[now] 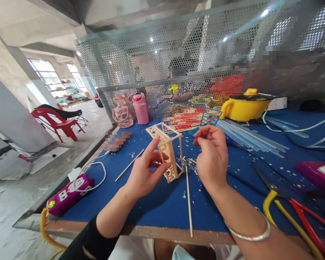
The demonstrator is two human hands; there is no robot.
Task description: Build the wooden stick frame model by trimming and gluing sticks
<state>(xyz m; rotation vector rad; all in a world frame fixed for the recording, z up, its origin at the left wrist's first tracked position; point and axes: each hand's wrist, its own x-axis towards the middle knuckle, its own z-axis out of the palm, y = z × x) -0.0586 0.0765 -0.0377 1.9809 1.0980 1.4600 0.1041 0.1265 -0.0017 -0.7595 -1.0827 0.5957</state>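
A small tower-like frame of thin wooden sticks [171,159] stands on the blue tabletop [148,209]. My left hand [144,171] is at its left side, index finger raised along the top bar and thumb and other fingers apart; whether they touch the wood I cannot tell. To the right of the frame, my right hand [212,155] is closed in a pinch, and what is between its fingertips is hidden or too small to name. Just behind those fingers is a blue lattice piece [209,117]. One loose stick [189,202] lies near the front edge, another stick [129,165] to the left.
Red-marked sticks [184,119], clear glue sticks [253,139] and a yellow electric pot [247,108] are at the back. Yellow-handled scissors [271,202] and red-handled pliers [306,224] lie right. A purple power strip [70,193] sits left; a pink bottle [141,110] stands by the mesh screen [141,54].
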